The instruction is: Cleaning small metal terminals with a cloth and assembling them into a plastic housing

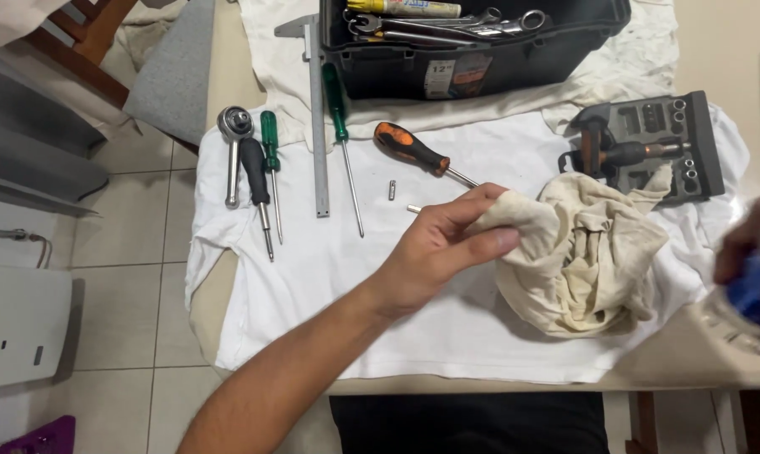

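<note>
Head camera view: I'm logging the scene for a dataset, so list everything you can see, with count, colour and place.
Toolbox: one, black, top centre, open, wrenches inside.
White cloth: one, spread over the table.
Ratchet: one, silver, far left of the row.
Black-handled screwdriver: one, beside the ratchet.
Green screwdrivers: two, either side of the ruler.
Metal ruler: one, grey, upright in the row.
Orange-and-black screwdriver: one, slanted, centre.
Small bits: two, silver, near the thumb.
Bit set case: one, grey, upper right.
Rag: one, beige, crumpled, centre right.
Left hand: pinches the rag's edge.
Right hand: blurred at right edge, holds something blue.
</note>
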